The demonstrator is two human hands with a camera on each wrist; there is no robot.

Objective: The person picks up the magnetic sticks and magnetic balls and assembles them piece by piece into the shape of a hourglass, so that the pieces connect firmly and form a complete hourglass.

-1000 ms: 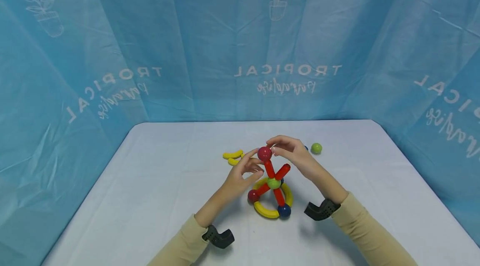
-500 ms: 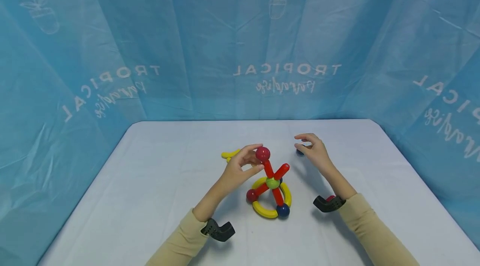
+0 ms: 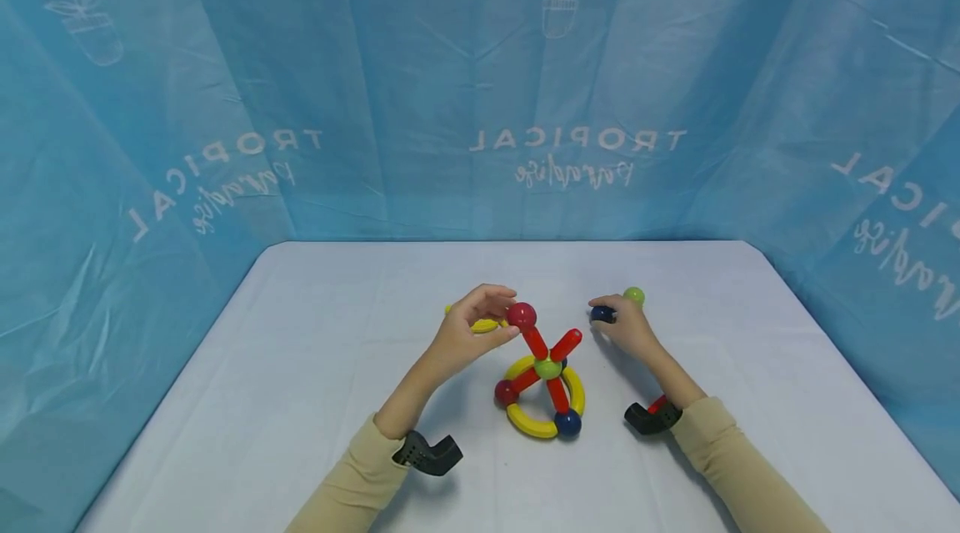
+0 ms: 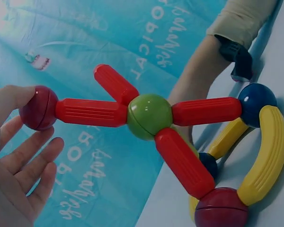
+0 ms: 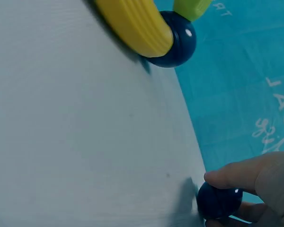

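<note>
A magnetic ball-and-rod structure stands mid-table in the head view. Its yellow ring of curved rods has red and blue balls at the joints. Red rods lean inward to a green ball. Two more red rods rise from that ball, one bare-ended and one topped by a red ball. My left hand pinches this top ball between thumb and fingers, as the left wrist view also shows. To the right, behind the structure, my right hand grips a loose dark blue ball near the table surface.
A loose green ball lies just beyond my right hand. Yellow curved rods lie behind my left hand, partly hidden. Something red shows beside the right wrist strap. Blue printed sheets hang around the white table.
My right hand has left the top red ball, moved right and back, and taken hold of the dark blue ball. My left hand stays at the top ball, which leans slightly more left.
</note>
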